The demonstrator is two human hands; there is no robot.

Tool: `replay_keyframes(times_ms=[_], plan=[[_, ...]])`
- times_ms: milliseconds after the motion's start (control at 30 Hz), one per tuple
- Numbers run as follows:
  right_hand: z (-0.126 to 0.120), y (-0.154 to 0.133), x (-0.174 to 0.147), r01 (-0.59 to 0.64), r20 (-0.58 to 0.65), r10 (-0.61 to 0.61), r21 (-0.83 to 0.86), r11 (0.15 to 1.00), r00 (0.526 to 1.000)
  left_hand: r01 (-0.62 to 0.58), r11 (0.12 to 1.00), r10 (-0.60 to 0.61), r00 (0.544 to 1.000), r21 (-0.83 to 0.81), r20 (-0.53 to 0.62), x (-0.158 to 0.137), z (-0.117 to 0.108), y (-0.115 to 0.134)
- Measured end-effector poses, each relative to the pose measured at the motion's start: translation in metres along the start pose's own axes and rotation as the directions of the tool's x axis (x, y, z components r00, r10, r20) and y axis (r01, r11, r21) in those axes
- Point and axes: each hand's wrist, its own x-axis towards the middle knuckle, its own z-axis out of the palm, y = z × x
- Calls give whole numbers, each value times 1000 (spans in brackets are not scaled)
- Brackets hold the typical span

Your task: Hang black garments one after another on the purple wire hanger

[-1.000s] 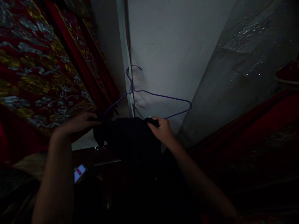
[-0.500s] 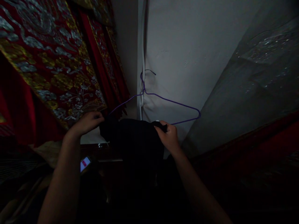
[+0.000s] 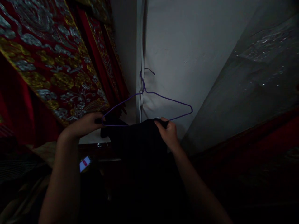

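A purple wire hanger (image 3: pixel 174 100) hangs by its hook from a pale cord (image 3: pixel 141 40) at the wall's corner. Below it a black garment (image 3: pixel 140 140) is stretched between my two hands; its kind is lost in the dark. My left hand (image 3: pixel 90 122) is closed on the garment's left edge, right beside the hanger's left corner. Part of the lower bar shows in front of the cloth there. My right hand (image 3: pixel 168 132) pinches the top edge on the right, close to the lower bar. The middle of that bar is hidden by the garment.
On the left hangs a red curtain (image 3: pixel 60 62) with gold and silver embroidery. A clear plastic sheet (image 3: pixel 252 71) covers the right side, above dark red cloth (image 3: pixel 257 155). A phone (image 3: pixel 84 163) with a lit screen lies low on the left.
The hanger's left corner, hidden before, now shows in front of the cloth at my left hand. Its right end has shifted left. My right hand stays on the garment.
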Motion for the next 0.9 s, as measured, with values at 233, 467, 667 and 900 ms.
replay_keyframes(times_ms=[233,467,667,900], plan=[[2,6,-2,-22,-10,23,58,998,1000,47,997,-49,998,67,32,-1,-5,15],[2,4,0,-31,-24,33,82,996,999,113,964,-115,993,242,-7,-18,-26,34],[-2,-2,2,-52,-48,58,120,991,997,89,961,-97,995,263,17,-17,-20,33],[-4,-5,3,-63,34,58,162,985,998,127,977,-144,986,172,89,1,11,3]])
